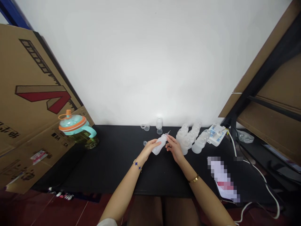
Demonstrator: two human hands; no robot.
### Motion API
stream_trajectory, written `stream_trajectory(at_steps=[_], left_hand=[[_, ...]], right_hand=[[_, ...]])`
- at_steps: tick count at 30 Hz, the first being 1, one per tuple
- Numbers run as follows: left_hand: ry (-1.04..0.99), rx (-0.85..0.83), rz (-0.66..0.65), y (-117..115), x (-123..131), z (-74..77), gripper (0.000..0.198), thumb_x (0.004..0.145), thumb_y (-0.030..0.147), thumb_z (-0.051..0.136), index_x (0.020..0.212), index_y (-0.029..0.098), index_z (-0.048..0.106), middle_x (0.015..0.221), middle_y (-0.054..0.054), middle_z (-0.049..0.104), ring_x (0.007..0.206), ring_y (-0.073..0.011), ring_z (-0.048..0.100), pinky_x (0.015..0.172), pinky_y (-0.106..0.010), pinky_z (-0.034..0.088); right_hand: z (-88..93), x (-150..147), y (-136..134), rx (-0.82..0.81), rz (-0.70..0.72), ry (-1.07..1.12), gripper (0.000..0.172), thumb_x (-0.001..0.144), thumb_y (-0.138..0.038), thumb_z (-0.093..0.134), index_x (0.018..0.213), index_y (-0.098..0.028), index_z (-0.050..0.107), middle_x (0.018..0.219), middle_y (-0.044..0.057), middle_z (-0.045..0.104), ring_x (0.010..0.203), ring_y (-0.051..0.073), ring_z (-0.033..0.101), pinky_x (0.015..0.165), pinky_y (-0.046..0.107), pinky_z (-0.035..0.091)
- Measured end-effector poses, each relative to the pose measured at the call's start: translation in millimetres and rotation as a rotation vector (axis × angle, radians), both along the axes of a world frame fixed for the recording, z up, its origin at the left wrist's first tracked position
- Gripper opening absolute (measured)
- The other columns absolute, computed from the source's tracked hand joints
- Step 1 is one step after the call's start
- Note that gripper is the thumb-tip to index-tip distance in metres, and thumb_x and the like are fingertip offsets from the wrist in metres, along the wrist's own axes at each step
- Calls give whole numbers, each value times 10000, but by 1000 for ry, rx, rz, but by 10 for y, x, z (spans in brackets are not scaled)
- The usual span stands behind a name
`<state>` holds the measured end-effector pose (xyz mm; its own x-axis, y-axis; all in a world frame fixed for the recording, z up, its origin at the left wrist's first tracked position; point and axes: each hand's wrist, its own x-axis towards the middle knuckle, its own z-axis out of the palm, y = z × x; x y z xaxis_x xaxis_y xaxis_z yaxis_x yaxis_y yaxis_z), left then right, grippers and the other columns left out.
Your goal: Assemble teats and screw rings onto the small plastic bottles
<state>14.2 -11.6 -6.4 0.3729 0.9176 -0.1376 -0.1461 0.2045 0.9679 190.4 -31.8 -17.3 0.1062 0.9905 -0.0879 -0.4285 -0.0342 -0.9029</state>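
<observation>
A translucent white plastic bottle [158, 148] is tilted in my left hand [149, 148], whose fingers close round its body. My right hand [175, 148] has its thumb and index finger pinched at the bottle's mouth, the other fingers curled. From that pinch a thin clear pointed piece [168, 132] sticks out; its exact kind is too small to tell. Just left of my left hand lies a small round clear plastic part [145, 143]. To the right of my right hand stand several similar white bottles [185, 145] with clear tops, close together in rows.
Against the wall on the black table [113, 163] are clear plastic cups [159, 126] and a clear ring-shaped part [144, 126]. A large teal-and-orange jug [81, 130] stands left beside cardboard boxes [30, 94]. A white power strip [216, 135], its cable and a blurred-out phone-like object [222, 179] lie right.
</observation>
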Motion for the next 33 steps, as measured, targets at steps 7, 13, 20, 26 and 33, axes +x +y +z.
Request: stream_trajectory(at_steps=[7,13,20,26,33], left_hand=[[-2,-10,-7,2,0,-2,503,702,514,846,1042,148,781,921,-92,772,782,-209,681,685,-279,442],[13,-11,-16,24,-4,-33,557,699,532,844,1072,127,761,930,-93,764,798,-202,677,702,-276,443],[8,-22,-7,21,6,-15,553,677,530,856,1049,130,766,922,-87,765,794,-201,676,712,-280,453],[9,-12,-4,19,3,-13,546,682,523,855,1051,130,766,924,-88,765,807,-204,674,719,-283,449],[25,37,12,-8,9,18,528,678,508,860,1037,132,763,934,-86,769,844,-217,682,726,-280,451]], right_hand=[[-18,2,4,9,1,-1,441,711,-449,841,1092,-246,751,997,17,719,580,83,597,445,190,435],[-13,4,-1,9,14,-7,440,725,-459,838,1101,-248,750,997,19,714,583,87,591,449,200,440],[-27,8,4,18,18,-20,420,736,-456,825,1103,-265,748,1035,26,715,583,93,600,443,212,442],[-36,15,10,11,24,-11,444,723,-460,838,1102,-249,746,1022,29,707,591,89,593,449,200,443],[-40,12,19,5,11,-17,447,703,-456,845,1078,-234,744,1032,38,708,579,92,586,444,206,432]])
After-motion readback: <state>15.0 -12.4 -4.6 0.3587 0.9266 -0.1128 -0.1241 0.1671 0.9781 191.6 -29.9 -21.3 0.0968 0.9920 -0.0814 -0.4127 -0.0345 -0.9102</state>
